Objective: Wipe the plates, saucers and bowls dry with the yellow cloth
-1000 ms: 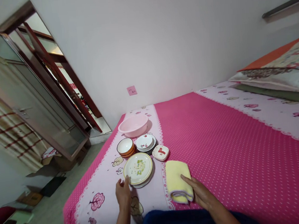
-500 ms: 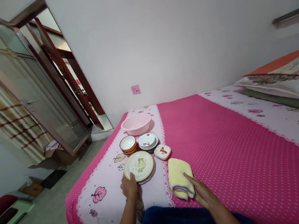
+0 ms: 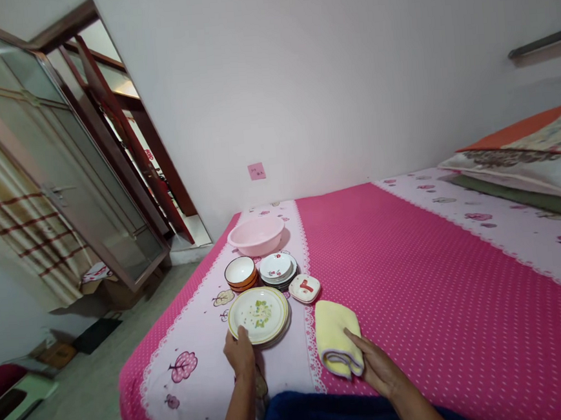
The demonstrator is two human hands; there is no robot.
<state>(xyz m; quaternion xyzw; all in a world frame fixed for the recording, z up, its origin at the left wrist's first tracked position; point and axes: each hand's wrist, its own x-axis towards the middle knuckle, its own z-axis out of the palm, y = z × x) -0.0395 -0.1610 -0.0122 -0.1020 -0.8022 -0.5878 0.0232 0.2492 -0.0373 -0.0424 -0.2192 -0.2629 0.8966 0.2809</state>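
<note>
My left hand (image 3: 239, 356) grips the near rim of the top plate (image 3: 258, 314), cream with a yellow edge and green flowers, which lies on a small stack of plates. My right hand (image 3: 379, 365) rests against the right side of a folded yellow cloth (image 3: 336, 336), fingers curled on its near corner. Behind the plate stack stand orange bowls (image 3: 240, 273), a pile of small white flowered dishes (image 3: 276, 268) and a small square dish with a red mark (image 3: 305, 287). A pink basin (image 3: 256, 235) sits farthest back.
Everything lies on a bed with a pink dotted sheet (image 3: 412, 277). Pillows (image 3: 524, 158) are stacked at the far right. The bed's left edge drops to a grey floor, with an open glass door (image 3: 60, 188) beyond. My dark blue lap (image 3: 326, 417) is at the bottom.
My left hand moved forward from beside the plate stack and closed on the top plate's near rim. My right hand stayed on the yellow cloth. The view shifted slightly.
</note>
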